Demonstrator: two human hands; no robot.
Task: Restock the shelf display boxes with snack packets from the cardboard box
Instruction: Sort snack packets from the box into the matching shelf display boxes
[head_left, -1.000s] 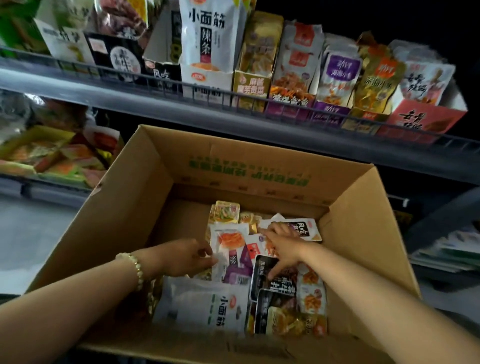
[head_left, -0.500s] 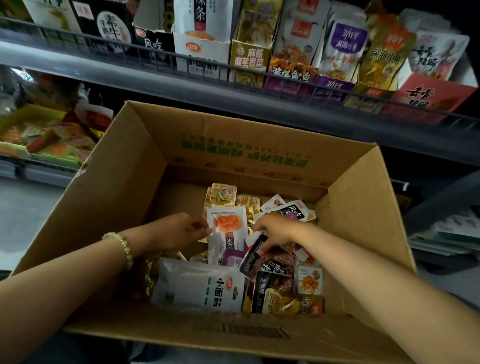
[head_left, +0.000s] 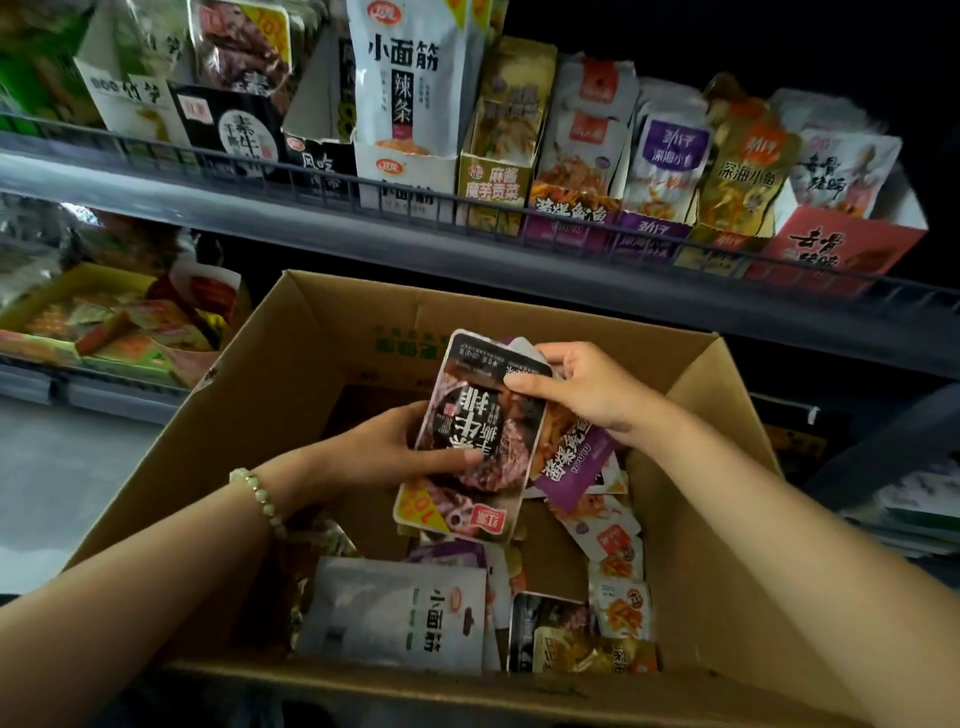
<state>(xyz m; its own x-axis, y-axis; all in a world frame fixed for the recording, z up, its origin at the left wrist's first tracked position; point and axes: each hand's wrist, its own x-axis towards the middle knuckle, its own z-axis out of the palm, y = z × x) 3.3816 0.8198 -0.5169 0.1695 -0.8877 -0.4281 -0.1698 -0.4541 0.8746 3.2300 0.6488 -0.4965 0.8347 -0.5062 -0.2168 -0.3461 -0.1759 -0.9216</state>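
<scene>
The dark packet hides the fingers of the left hand and part of the purple packet.

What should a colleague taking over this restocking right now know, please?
Left hand: grips the dark packet by its left edge, thumb on its face.
Right hand: pinches that packet's top, with purple-and-orange packets behind it.
The bundle is held over the cardboard box; a white packet and others lie inside.
Done: packets picked out. Left: place them in the shelf display boxes; the black display box seems to suit the dark one.
</scene>
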